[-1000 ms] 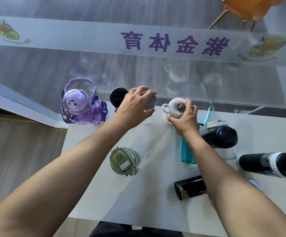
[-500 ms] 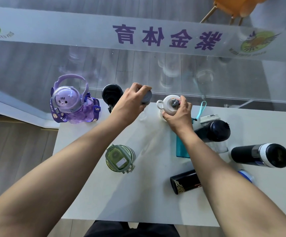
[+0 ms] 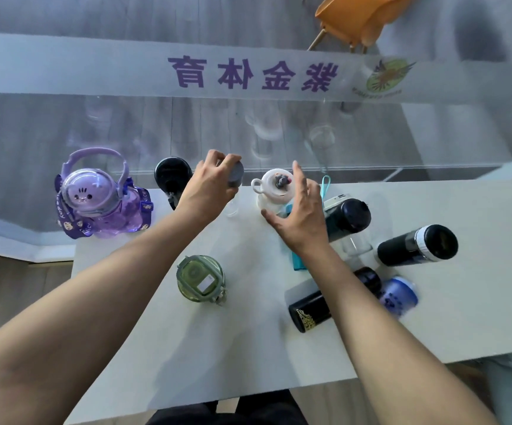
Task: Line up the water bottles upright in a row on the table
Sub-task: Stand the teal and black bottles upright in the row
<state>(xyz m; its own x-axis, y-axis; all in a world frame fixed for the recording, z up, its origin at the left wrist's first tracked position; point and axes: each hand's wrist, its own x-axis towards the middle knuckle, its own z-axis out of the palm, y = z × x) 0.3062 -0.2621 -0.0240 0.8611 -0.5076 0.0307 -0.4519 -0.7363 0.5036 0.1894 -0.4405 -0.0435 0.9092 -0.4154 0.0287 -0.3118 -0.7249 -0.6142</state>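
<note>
Seen from above, a white table [image 3: 279, 348] set against a glass partition [image 3: 187, 124] holds an assortment of water bottles. At far left a purple bottle with a cartoon face [image 3: 95, 197] stands upright at the back edge, a black-lidded bottle [image 3: 171, 176] just beside it. The left hand [image 3: 210, 185] closes its fingers around the grey cap of a clear bottle [image 3: 235, 179], next in the row. Nearer the viewer, a green bottle [image 3: 201, 279] stands apart from the row. The right hand [image 3: 300, 216], fingers spread apart, hovers at a white-lidded bottle [image 3: 274, 187], gripping nothing. Farther right, a dark bottle [image 3: 349, 217], a black flask [image 3: 417, 245], a black gold-patterned flask [image 3: 309, 311] and a blue bottle [image 3: 398, 294] lie on their sides
</note>
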